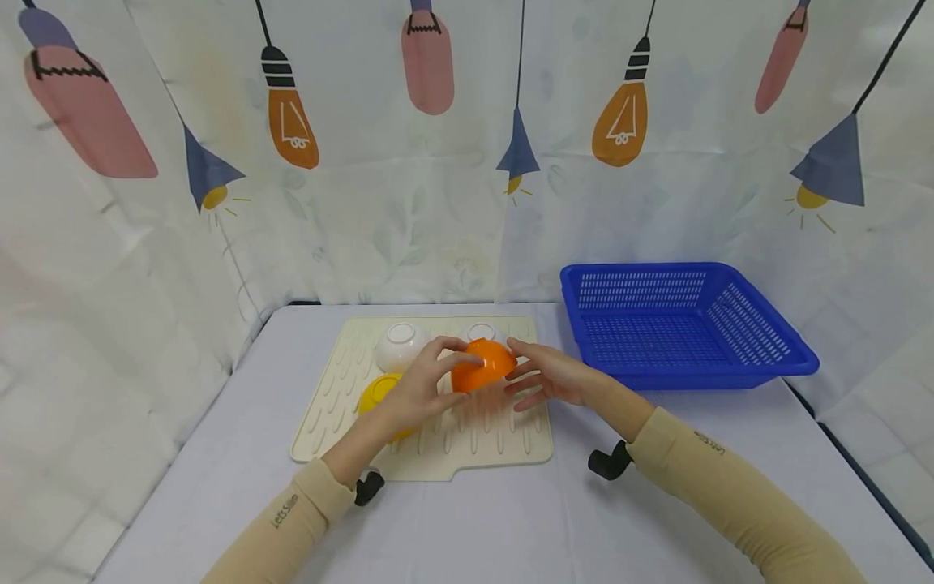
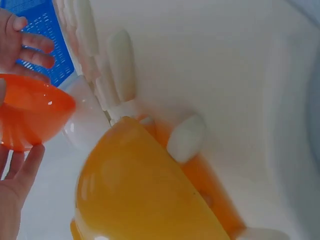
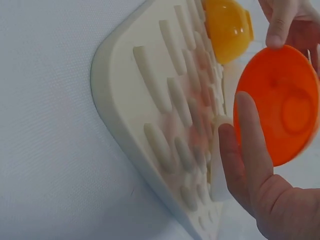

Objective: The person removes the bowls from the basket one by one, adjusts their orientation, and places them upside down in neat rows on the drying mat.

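Over the cream draining mat [image 1: 503, 454], my left hand [image 1: 430, 381] grips an orange bowl [image 1: 481, 365], thumb on one side and fingers on the other. The bowl is tilted, and its inside faces the right wrist camera [image 3: 290, 100]. My right hand [image 1: 558, 375] is at the bowl's right side, fingers spread and mostly straight, fingertips close to the rim. Beneath my left hand a yellow bowl [image 1: 375, 393] lies upside down on the mat, partly hidden by the hand. Two white bowls, one at left [image 1: 400, 349] and one behind the orange bowl [image 1: 481, 331], are also upside down.
A blue plastic basket [image 1: 686, 377] with slotted walls stands at the back right of the white-covered table [image 1: 496, 527]. The mat has raised ridges. A patterned curtain [image 1: 452, 227] hangs behind the table.
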A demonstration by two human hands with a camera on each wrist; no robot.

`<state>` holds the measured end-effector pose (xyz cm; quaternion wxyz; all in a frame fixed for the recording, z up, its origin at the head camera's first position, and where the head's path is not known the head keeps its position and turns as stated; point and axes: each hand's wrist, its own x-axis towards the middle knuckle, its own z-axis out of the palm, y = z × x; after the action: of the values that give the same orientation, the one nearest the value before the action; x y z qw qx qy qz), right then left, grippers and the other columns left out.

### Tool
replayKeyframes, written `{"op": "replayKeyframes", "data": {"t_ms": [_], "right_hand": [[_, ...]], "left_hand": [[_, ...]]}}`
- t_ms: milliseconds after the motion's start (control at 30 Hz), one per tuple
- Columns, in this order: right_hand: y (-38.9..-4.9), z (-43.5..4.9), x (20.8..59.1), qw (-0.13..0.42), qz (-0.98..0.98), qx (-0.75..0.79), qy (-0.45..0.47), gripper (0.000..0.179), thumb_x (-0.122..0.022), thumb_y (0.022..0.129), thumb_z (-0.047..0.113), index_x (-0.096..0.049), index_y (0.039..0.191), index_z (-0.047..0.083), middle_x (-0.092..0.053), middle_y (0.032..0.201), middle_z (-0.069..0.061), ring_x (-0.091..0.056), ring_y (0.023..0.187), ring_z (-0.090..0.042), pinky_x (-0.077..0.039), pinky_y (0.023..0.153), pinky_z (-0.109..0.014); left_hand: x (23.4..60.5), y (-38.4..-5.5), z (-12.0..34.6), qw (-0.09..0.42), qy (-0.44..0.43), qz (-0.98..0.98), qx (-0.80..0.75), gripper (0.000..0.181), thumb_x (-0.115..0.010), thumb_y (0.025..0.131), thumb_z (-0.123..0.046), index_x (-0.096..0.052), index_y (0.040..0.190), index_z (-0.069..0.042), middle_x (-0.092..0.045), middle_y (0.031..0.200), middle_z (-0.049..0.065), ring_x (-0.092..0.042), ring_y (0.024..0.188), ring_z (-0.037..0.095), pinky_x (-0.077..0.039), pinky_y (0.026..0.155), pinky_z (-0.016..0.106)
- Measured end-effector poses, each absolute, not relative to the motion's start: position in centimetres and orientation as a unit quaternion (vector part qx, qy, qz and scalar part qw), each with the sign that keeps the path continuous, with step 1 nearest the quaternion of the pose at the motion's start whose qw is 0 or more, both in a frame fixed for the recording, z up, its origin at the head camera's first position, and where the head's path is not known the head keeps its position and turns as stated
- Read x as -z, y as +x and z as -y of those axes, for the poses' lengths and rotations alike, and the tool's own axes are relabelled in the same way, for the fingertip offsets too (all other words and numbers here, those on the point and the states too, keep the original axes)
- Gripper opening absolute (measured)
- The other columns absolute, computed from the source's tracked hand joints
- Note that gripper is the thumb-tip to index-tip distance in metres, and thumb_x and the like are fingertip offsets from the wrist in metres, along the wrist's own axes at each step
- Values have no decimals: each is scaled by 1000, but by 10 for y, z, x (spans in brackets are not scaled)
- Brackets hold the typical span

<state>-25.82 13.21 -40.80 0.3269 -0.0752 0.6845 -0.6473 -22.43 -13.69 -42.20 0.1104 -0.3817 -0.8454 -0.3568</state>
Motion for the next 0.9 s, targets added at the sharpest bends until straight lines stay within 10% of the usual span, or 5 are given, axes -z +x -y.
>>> {"op": "replayKeyframes", "data": {"t_ms": [900], "right_hand": [[-260,-130,405,335,-687,640,-79,64,-55,104,51,-49,147,4,-45,145,-24,-57,122,-40,-60,81,-49]], "left_hand": [[422,-219,132,244,-552,785,138,47,-86,81,0,-69,121,-19,-50,133,18,-46,131,36,-45,109,40]]}}
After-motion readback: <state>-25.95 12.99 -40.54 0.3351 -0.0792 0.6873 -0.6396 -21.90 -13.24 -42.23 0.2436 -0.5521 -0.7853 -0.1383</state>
